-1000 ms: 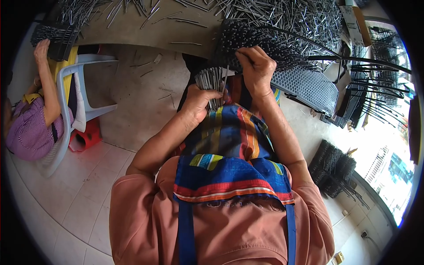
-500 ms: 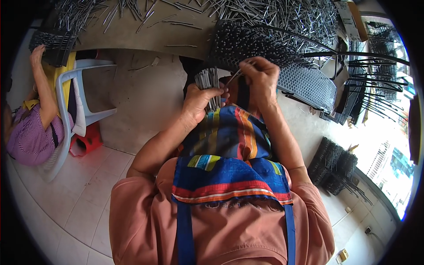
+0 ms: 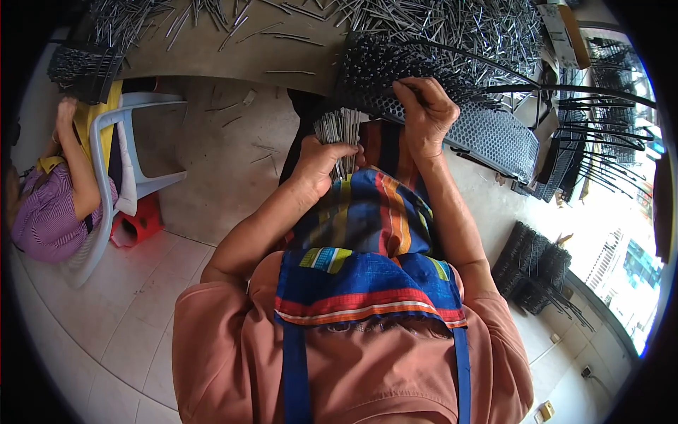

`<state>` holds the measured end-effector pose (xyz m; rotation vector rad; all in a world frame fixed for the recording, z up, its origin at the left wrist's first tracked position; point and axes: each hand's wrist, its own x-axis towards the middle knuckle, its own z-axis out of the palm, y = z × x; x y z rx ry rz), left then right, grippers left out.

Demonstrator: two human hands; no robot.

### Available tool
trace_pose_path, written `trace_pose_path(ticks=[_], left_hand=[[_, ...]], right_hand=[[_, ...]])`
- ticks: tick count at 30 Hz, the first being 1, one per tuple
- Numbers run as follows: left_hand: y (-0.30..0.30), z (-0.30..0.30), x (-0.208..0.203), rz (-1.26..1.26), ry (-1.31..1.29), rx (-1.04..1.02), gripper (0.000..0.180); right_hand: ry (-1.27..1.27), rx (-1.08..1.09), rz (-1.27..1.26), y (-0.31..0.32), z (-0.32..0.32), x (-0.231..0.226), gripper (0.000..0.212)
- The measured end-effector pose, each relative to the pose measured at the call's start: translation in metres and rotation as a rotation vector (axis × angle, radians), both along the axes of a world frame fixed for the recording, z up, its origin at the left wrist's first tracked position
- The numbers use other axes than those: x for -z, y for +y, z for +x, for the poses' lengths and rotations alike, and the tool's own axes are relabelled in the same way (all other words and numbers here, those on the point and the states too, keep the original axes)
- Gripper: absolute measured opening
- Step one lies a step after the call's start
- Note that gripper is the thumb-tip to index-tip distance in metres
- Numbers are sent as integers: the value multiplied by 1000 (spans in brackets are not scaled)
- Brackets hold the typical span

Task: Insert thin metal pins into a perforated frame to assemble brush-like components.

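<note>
My left hand (image 3: 316, 162) is closed around an upright bundle of thin metal rods (image 3: 337, 127), possibly drill bits, with the thumb across its front. Up and to the right, my right hand (image 3: 431, 116) is at the edge of a black honeycomb rack (image 3: 494, 138). Its thumb and fingertips are pinched together; whether a rod is between them is hidden. Many standing rods (image 3: 392, 67) fill the rack's left part, while its right part shows bare holes. A striped cloth (image 3: 381, 212) covers my lap below both hands.
Loose rods (image 3: 452, 28) lie heaped on the brown table (image 3: 233, 60). At the left, a co-worker in a purple top (image 3: 53, 212) sits on a pale blue chair (image 3: 106, 177) beside another rod-filled rack (image 3: 81, 71). Dark bundles (image 3: 533, 268) stand on the floor to the right.
My right hand has moved up and right, away from the bundle, to the rack; the rod seen in its fingers no longer shows. The co-worker's hand has dropped from the other rack.
</note>
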<state>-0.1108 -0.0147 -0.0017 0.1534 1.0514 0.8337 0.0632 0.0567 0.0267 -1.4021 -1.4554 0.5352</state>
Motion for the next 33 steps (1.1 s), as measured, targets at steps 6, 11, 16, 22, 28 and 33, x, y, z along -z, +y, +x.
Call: trace_pose_path(ticks=[6,11,16,22,28,33], left_hand=[[-4,3,2,9,-43,-19,12],[-5,2,3,-12,-52,-8,13],[-4,2,-1,-20,-95,-19,16],[-1,1,-5,39,-187,19,30],[-3,6,-3,74,-201,49,34],[-7,4,-1,46,-152,32,31]], right_hand=[[-64,-4,-78,-2,-1,7,10],[-239,-29,-66,-5,-13,0,12],[-279,-84,-16,-5,-9,2,10],[-139,-110,-483,-20,-2,-18,16],[8,-77,-509,-35,-1,4,28],[-415,-82,-23,-16,-12,8,10]])
